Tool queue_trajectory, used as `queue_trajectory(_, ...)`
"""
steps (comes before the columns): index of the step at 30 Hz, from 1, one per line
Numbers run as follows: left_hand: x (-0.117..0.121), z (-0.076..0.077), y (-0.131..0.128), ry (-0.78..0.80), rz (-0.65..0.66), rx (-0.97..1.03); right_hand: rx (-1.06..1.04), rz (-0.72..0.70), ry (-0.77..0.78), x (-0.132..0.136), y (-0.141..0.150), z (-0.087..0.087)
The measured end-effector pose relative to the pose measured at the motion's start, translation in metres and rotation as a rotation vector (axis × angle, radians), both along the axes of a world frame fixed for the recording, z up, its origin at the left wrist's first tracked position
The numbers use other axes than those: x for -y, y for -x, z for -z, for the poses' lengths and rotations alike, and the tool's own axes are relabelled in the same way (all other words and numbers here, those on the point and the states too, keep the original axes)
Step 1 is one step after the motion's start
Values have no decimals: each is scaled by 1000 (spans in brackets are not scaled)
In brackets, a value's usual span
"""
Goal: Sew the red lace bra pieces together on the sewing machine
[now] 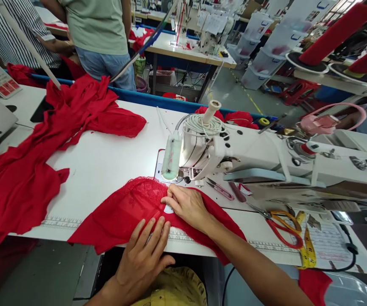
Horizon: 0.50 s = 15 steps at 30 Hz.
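A red lace-edged fabric piece (122,212) lies on the white sewing table (106,161), in front of the sewing machine (234,153). My left hand (143,255) rests flat on the fabric's near edge, fingers stretched out. My right hand (186,204) presses on the fabric just before the needle area (183,178), its fingers curled and pinching at a small white label (168,208). The fabric's right end hangs over the table's front edge.
A big heap of red cloth (43,148) covers the table's left side. Red-handled scissors (282,225), small snips (220,189) and a yellow tape measure (307,246) lie to the right. Two people (97,38) stand behind the table. Red thread cones (333,34) stand at the upper right.
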<state>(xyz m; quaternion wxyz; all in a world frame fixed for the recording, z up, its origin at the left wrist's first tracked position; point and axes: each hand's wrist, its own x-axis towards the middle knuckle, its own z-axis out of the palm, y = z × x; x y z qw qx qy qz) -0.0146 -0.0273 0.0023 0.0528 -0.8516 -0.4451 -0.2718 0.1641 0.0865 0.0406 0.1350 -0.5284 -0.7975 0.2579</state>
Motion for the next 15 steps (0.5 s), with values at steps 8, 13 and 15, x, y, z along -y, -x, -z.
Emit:
queue_trajectory(8, -49, -32, 6, 274, 52, 283, -270, -103, -203, 24, -21, -4)
queue_trajectory(13, -74, -5, 16, 289, -2, -108, -72, -213, -276, 29, -36, 19)
queue_trajectory(15, -79, -2, 22, 327, -11, -199, -58, -216, -255, 27, -42, 25)
